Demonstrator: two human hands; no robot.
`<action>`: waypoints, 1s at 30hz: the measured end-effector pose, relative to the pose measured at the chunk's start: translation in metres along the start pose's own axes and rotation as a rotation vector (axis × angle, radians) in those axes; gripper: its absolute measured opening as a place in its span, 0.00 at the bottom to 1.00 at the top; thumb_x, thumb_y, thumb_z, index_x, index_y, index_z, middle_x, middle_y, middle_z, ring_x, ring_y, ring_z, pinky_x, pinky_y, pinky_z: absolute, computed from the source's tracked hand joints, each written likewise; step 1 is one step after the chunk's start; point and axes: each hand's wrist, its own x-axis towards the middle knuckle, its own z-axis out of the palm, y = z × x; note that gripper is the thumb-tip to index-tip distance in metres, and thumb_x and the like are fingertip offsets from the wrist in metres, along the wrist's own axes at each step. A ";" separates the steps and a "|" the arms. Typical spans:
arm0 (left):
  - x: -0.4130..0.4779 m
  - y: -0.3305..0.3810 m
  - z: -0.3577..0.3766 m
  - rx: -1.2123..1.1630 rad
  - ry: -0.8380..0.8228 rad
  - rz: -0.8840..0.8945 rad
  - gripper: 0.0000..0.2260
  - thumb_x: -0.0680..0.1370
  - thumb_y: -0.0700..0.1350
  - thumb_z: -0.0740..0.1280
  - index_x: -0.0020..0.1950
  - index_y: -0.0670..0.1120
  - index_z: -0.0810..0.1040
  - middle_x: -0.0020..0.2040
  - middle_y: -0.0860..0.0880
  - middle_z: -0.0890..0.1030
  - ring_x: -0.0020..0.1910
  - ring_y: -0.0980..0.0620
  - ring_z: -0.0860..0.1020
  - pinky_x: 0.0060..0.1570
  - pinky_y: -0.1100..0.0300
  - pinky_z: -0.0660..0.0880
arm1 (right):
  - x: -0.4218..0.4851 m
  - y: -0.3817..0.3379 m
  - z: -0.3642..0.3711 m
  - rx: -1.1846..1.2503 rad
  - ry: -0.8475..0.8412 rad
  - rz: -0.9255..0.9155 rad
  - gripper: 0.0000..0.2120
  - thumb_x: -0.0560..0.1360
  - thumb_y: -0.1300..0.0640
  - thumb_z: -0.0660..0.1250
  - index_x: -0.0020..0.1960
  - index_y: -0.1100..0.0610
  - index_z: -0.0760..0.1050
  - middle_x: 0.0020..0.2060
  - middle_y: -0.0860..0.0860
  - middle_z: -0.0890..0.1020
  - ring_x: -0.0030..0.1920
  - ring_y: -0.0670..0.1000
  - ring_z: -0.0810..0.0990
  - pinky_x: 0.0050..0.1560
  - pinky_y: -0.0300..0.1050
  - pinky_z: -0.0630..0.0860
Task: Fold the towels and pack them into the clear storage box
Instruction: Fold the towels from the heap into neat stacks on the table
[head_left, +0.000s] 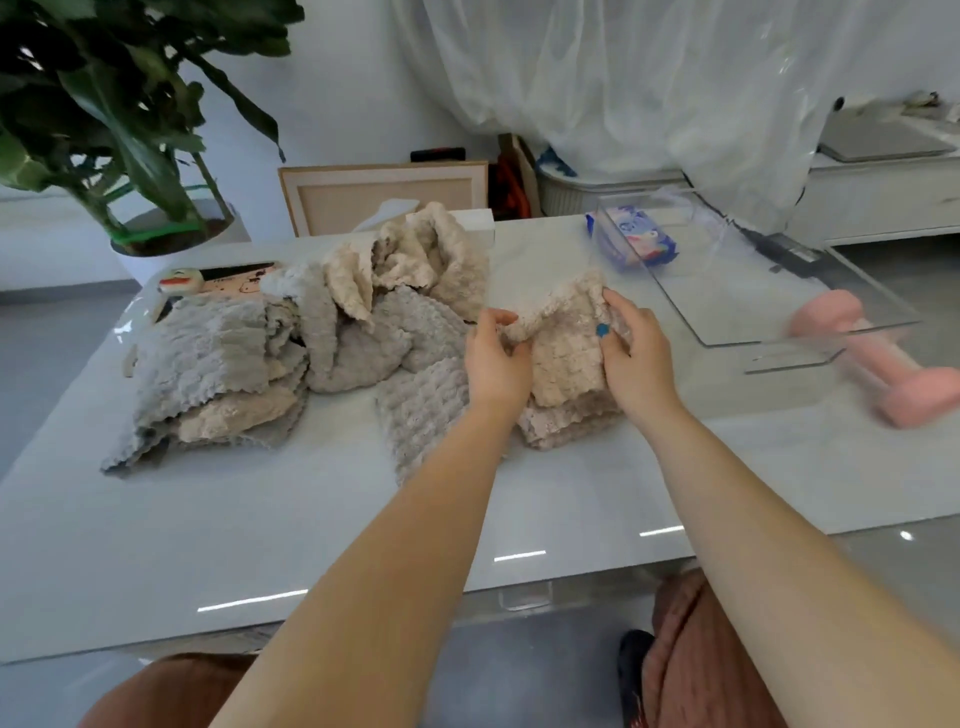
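Nearest, left grip (496, 358) and right grip (636, 348) each pinch beige towel (563, 364); its long axis runs from grips toward camera.

Room along near table (260, 530) edge; towel heap (363, 322) left; dumbbell (878, 364) (pink) beside box (779, 312).

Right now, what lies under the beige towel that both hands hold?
A darker folded towel lies under the beige towel, on the table; only its near edge shows, the rest is covered. The left hand and right hand grip the top one.
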 end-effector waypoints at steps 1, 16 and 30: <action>0.007 -0.003 0.009 0.073 -0.011 0.028 0.12 0.78 0.37 0.62 0.59 0.51 0.71 0.59 0.44 0.74 0.45 0.48 0.75 0.50 0.53 0.76 | 0.008 0.006 -0.002 -0.068 -0.008 -0.008 0.24 0.79 0.65 0.58 0.73 0.50 0.67 0.62 0.55 0.71 0.59 0.53 0.75 0.57 0.36 0.67; 0.021 -0.048 0.056 0.775 0.021 0.807 0.13 0.74 0.41 0.60 0.53 0.44 0.81 0.53 0.46 0.80 0.54 0.43 0.77 0.55 0.51 0.69 | 0.032 0.046 0.016 -0.365 -0.029 -0.243 0.21 0.74 0.67 0.58 0.65 0.56 0.74 0.65 0.56 0.72 0.61 0.59 0.75 0.53 0.55 0.77; 0.026 -0.078 0.055 0.982 -0.341 0.248 0.26 0.82 0.48 0.48 0.79 0.42 0.47 0.79 0.44 0.45 0.78 0.48 0.43 0.75 0.49 0.41 | 0.022 0.087 0.039 -0.407 -0.394 -0.055 0.25 0.82 0.58 0.50 0.78 0.51 0.54 0.78 0.45 0.54 0.73 0.52 0.65 0.69 0.51 0.67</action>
